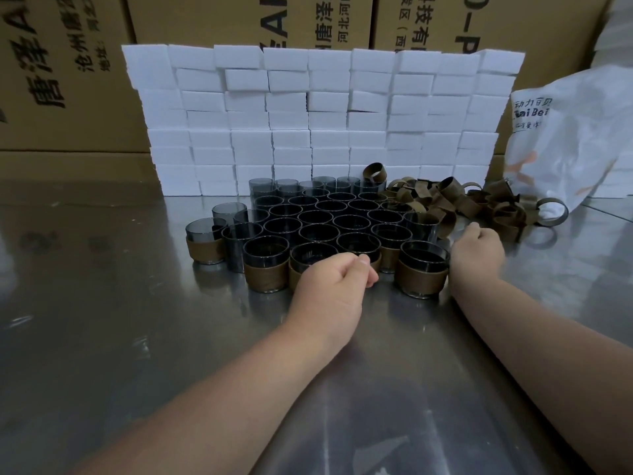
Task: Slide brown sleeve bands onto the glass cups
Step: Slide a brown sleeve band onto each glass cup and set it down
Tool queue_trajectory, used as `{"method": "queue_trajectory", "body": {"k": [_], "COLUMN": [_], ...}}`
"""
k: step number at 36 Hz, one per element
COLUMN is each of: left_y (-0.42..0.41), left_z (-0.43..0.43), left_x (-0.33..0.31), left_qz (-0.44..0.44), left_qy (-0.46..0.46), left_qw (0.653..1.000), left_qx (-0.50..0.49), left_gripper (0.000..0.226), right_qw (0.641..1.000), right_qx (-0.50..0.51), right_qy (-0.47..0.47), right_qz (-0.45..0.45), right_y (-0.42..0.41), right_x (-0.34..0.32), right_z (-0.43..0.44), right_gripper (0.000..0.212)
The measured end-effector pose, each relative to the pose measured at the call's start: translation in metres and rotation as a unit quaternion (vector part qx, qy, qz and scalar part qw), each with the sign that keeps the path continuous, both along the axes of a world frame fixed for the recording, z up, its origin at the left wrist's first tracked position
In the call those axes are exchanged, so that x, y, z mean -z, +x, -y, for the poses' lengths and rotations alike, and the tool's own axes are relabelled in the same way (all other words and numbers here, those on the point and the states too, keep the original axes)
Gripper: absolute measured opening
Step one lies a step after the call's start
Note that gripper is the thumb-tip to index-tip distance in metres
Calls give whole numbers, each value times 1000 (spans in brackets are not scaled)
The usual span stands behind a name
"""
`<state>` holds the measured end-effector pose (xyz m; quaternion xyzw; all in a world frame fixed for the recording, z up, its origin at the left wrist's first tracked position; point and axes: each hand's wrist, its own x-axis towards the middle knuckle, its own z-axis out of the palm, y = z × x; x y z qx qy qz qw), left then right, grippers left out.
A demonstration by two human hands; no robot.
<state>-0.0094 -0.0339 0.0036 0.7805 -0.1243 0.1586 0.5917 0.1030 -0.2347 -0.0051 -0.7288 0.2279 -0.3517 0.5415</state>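
Observation:
Several dark glass cups (315,231) stand packed together on the steel table (137,337). Those in the front row, such as one at the right (423,272) and one at the left (267,274), wear brown sleeve bands. A heap of loose brown bands (445,200) lies to the right of the cups. My left hand (334,286) is curled into a fist against the front banded cup (310,258), with nothing visible in it. My right hand (478,250) is curled at the near edge of the band heap; its fingertips are hidden.
A wall of stacked white foam blocks (322,121) stands right behind the cups. A white plastic bag (565,145) lies at the right by the bands. Cardboard cartons (68,80) fill the background. Both forearms lie over the near table.

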Motion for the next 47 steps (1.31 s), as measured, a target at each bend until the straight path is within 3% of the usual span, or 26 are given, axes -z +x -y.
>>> {"method": "queue_trajectory", "body": {"k": [4,12,17,22,32,36,42,47], "left_y": [2,9,7,4,5,5,5,6], "left_z": [1,-3,0,1,0,0,1,1], "left_x": [3,10,9,7,8,8,8,8], "left_qz": [3,21,36,18,2,0,-9,-17], "left_qy": [15,94,117,110,103,105,104,99], "left_qw": [1000,995,992,994,995,994,994,995], "left_qx": [10,2,13,14,13,15,14,16], "left_gripper": [35,37,32,33,32,31,30,32], "right_qw": [994,976,963,946,956,958,948,955], "right_qx": [-48,-95,-113,-141,-34,-3,-127,-167], "right_qy": [-91,-180,-240,-284,-254,-259,-250,-217], "right_qz": [-42,-79,-41,-69,-141,-126,-148,-115], "right_y": [14,48,55,55,54,54,59,61], "right_x": [-2,-9,-8,-9,-9,-10,-9,-6], "right_z": [9,22,23,24,23,23,28,27], "right_gripper": [24,58,41,41,41,46,67,60]}}
